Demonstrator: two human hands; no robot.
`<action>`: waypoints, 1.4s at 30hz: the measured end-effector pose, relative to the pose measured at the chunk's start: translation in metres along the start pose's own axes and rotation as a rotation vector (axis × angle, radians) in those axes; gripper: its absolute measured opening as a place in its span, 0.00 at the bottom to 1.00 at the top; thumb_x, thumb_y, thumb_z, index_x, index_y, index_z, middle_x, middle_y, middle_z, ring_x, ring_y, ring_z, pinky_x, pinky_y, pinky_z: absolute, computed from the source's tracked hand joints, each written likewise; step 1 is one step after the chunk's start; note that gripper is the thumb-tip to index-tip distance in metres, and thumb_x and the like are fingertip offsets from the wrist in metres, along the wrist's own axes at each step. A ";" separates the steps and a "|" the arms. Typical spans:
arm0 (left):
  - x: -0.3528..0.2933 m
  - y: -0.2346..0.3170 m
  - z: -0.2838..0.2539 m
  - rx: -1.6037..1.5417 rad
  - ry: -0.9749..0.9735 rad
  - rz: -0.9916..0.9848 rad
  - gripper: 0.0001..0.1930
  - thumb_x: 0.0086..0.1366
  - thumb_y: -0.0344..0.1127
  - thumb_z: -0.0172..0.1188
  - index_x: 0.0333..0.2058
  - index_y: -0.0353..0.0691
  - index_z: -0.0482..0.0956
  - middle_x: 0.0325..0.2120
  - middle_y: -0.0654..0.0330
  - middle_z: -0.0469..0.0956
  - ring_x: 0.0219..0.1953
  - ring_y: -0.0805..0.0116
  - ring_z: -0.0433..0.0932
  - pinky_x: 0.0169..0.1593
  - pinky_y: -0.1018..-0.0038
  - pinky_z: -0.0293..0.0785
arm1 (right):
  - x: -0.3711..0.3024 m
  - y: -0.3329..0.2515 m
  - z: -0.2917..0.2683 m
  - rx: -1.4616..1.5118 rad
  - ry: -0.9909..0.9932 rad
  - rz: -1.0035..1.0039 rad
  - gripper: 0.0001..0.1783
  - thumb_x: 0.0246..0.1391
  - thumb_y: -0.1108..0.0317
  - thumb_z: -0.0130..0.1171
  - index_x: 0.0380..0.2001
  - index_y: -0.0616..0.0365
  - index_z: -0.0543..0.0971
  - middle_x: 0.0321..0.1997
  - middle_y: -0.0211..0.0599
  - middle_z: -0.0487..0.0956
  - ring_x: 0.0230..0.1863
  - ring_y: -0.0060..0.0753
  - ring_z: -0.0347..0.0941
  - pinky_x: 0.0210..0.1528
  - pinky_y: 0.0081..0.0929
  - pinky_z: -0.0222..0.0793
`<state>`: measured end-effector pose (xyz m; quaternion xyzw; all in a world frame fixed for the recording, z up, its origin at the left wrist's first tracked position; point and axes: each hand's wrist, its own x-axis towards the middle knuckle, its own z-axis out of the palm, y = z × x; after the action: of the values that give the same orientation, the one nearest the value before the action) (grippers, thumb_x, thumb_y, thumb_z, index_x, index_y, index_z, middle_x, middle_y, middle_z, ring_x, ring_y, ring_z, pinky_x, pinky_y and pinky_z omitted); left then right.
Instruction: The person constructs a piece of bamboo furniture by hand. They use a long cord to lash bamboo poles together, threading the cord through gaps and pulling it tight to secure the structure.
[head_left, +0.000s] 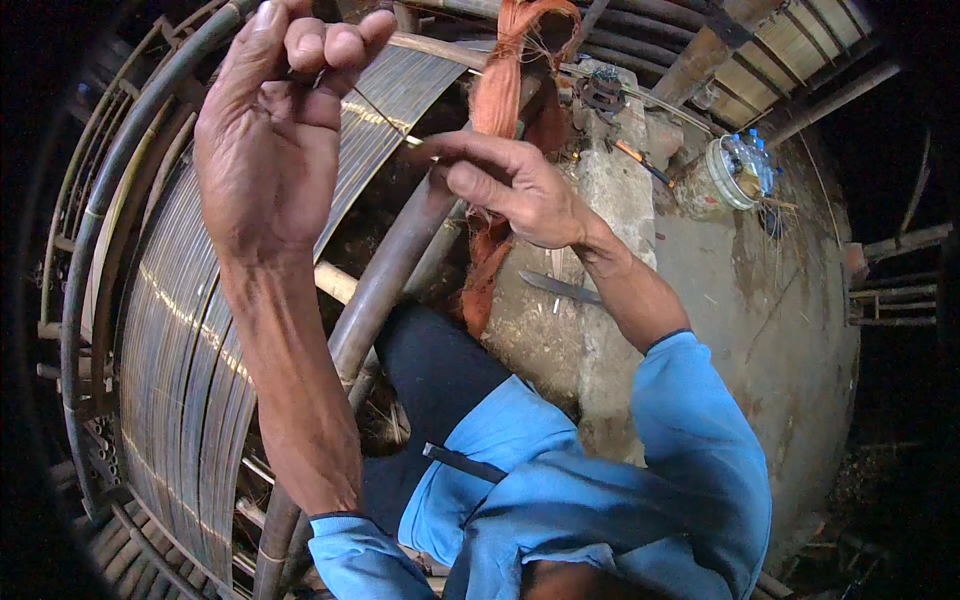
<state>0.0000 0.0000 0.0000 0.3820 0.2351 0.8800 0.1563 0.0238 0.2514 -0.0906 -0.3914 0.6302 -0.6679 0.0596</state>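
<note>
My left hand (275, 150) is raised at the upper left with its fingers curled around one end of a thin dark strand (377, 112). The strand slants down to my right hand (525, 190), whose thumb and forefinger are pinched at its pale lower end. Beneath and beside my left arm spreads a long sheet of narrow strips (185, 350), bound across by lighter rows. A thick bamboo pole (395, 265) runs just below my right fingertips. Behind the right hand hangs a bundle of orange fibre (497, 95).
Curved bamboo rails (85, 260) border the sheet on the left. On the concrete ledge lie a knife blade (560, 288) and an orange-and-black tool (643, 163). A white bucket (728, 172) with plastic bottles (752, 160) stands at the far right.
</note>
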 end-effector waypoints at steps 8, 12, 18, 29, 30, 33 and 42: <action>-0.065 -0.145 0.014 0.495 0.458 -0.139 0.22 0.67 0.52 0.63 0.44 0.35 0.78 0.31 0.66 0.78 0.34 0.77 0.75 0.43 0.77 0.71 | 0.050 -0.080 0.012 -0.104 0.064 -0.166 0.15 0.68 0.58 0.57 0.37 0.60 0.81 0.27 0.28 0.77 0.27 0.18 0.71 0.29 0.22 0.67; -0.108 -0.159 0.027 1.119 0.526 -0.322 0.15 0.72 0.44 0.60 0.34 0.37 0.79 0.26 0.66 0.77 0.32 0.77 0.75 0.40 0.78 0.71 | 0.075 -0.087 -0.051 -0.443 0.196 -0.288 0.06 0.62 0.72 0.59 0.41 0.55 0.82 0.44 0.37 0.80 0.50 0.31 0.74 0.52 0.25 0.71; -0.109 -0.165 0.012 1.020 0.645 -0.289 0.17 0.75 0.40 0.55 0.27 0.35 0.76 0.18 0.67 0.71 0.24 0.79 0.70 0.30 0.77 0.69 | 0.060 -0.102 -0.165 -0.678 0.602 -0.334 0.16 0.60 0.65 0.62 0.50 0.59 0.77 0.30 0.41 0.79 0.34 0.43 0.78 0.40 0.35 0.75; -0.092 -0.136 0.019 1.123 0.578 0.014 0.12 0.76 0.38 0.53 0.36 0.35 0.78 0.24 0.71 0.70 0.28 0.81 0.65 0.32 0.78 0.65 | 0.010 -0.054 0.004 -0.761 -0.270 0.211 0.20 0.63 0.57 0.60 0.49 0.62 0.81 0.41 0.59 0.80 0.39 0.56 0.80 0.42 0.44 0.76; -0.094 -0.131 0.019 1.070 0.621 -0.093 0.13 0.77 0.39 0.52 0.35 0.36 0.78 0.24 0.71 0.69 0.27 0.81 0.65 0.32 0.79 0.65 | 0.009 -0.055 -0.001 -0.761 -0.277 0.212 0.20 0.63 0.57 0.60 0.49 0.62 0.81 0.41 0.59 0.80 0.39 0.56 0.80 0.42 0.44 0.76; -0.098 -0.134 0.013 1.037 0.656 -0.161 0.16 0.78 0.41 0.51 0.33 0.37 0.77 0.23 0.71 0.69 0.26 0.82 0.64 0.31 0.82 0.64 | 0.007 -0.060 -0.010 -0.781 -0.261 0.204 0.20 0.65 0.53 0.58 0.41 0.61 0.85 0.39 0.53 0.83 0.39 0.50 0.82 0.43 0.40 0.76; -0.116 -0.177 -0.003 1.295 0.587 -0.326 0.10 0.58 0.34 0.71 0.32 0.34 0.81 0.21 0.62 0.79 0.24 0.72 0.76 0.32 0.70 0.74 | 0.031 -0.051 -0.018 -0.027 -0.300 0.401 0.27 0.71 0.50 0.51 0.30 0.63 0.84 0.25 0.31 0.77 0.29 0.21 0.75 0.37 0.22 0.71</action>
<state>0.0910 0.0955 -0.1652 0.1064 0.7948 0.5960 -0.0412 0.0135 0.2582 -0.0293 -0.3541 0.6884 -0.5684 0.2787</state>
